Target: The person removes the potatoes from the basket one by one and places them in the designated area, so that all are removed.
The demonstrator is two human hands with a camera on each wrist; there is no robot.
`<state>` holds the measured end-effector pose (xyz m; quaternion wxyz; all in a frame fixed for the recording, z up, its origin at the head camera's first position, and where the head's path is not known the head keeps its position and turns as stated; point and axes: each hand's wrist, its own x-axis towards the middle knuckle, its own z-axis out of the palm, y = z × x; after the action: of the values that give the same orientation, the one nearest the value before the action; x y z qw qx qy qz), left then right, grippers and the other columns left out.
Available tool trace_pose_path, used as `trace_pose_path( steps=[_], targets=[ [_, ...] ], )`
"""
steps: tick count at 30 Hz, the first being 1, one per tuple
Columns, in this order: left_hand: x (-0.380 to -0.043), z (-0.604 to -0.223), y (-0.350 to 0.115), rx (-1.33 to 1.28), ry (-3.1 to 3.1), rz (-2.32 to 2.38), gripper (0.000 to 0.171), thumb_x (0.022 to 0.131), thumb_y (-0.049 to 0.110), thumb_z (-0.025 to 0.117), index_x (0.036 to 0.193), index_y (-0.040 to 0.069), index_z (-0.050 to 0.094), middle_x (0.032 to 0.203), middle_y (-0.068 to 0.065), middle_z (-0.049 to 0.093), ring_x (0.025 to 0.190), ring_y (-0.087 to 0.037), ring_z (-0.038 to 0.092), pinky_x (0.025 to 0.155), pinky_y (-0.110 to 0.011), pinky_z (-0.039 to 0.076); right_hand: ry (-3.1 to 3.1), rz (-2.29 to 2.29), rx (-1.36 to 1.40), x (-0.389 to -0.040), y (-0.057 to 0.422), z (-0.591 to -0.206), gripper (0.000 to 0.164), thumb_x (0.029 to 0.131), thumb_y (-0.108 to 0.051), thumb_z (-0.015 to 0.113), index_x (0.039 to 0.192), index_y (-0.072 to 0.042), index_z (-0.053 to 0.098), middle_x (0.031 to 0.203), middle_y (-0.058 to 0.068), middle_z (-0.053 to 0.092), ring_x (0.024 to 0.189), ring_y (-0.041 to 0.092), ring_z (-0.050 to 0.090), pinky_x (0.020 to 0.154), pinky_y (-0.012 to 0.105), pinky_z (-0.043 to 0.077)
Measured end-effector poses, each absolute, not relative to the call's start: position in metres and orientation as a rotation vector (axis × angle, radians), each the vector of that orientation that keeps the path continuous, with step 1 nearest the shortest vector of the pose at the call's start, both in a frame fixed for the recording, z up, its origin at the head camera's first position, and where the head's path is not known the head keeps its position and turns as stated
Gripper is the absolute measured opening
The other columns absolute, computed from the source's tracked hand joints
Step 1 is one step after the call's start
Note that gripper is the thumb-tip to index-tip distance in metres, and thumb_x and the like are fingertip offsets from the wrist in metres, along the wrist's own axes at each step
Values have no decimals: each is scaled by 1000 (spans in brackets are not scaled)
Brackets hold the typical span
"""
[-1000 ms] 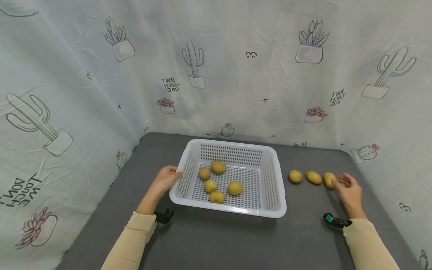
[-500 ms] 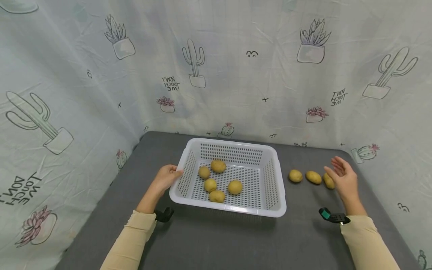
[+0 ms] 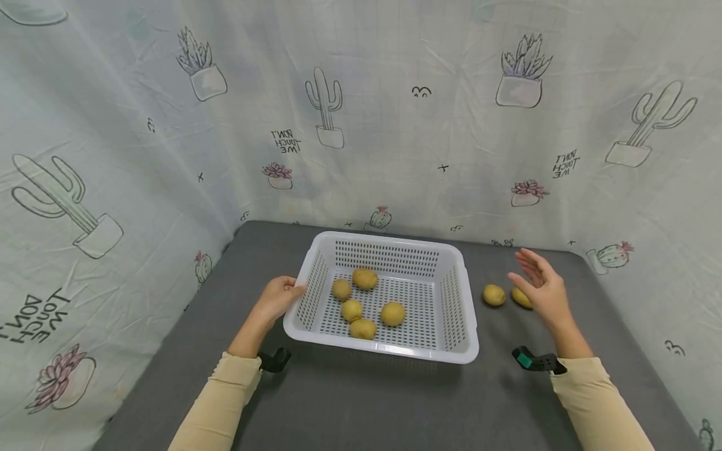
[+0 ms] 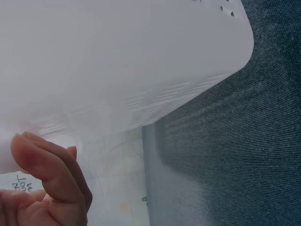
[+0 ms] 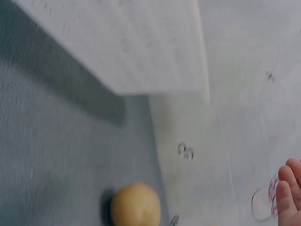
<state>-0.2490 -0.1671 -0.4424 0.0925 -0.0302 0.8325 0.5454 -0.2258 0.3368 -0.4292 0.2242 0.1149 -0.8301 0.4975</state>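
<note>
A white perforated plastic basket (image 3: 451, 357) sits on the table with several potatoes (image 3: 393, 314) in it. My left hand (image 3: 277, 297) pinches the basket's left rim; in the left wrist view its curled fingers (image 4: 51, 172) are at the rim, beside the basket's wall (image 4: 117, 56). My right hand (image 3: 547, 289) is over the table to the right of the basket, fingers fairly straight and thumb spread, holding nothing. Just left of it lies a potato (image 3: 494, 295), also seen in the right wrist view. Another potato (image 3: 521, 298) is partly covered by that hand, and a third is hidden.
The dark grey cloth-covered table (image 3: 395, 407) extends in front of the basket and to both sides. A pale curtain (image 3: 383, 125) printed with cacti and potted plants hangs behind and around the table.
My right hand has moved left from the rightmost potato, over the row, with its fingers opening out. That potato is now out of sight behind it. My left hand and the basket stay put.
</note>
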Motion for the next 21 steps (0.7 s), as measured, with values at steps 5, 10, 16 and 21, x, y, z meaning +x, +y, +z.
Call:
trace_pose_path(
  steps=[5,10,16,21],
  targets=[
    [-249,-442,-167,-88,2466,1621,35,97,15,52,120,-12,50,104,-28,65,82,-24,68,68,-36,54,-2219,1484,464,-226,318,-420,55,86,10,60,137,9,39,129,1,53,119,-1,49,98,10,36],
    [-249,-443,-168,-71,2466,1633,35,97,14,52,120,-12,49,103,-28,65,81,-23,68,69,-36,54,-2219,1542,556,-228,303,-410,56,87,11,59,138,9,38,133,6,51,122,1,48,100,12,35],
    [-249,-445,-168,-82,2458,1635,35,97,15,52,120,-12,49,104,-28,65,81,-24,68,69,-36,54,-2213,1600,618,-231,288,-399,56,87,10,59,139,8,37,134,9,50,123,2,47,101,13,35],
    [-250,-444,-167,-93,2463,1629,35,97,15,52,120,-12,49,104,-28,65,81,-23,68,69,-36,54,-2180,1648,650,-236,277,-393,56,87,11,58,139,9,38,136,19,48,123,4,47,101,14,36]
  ],
)
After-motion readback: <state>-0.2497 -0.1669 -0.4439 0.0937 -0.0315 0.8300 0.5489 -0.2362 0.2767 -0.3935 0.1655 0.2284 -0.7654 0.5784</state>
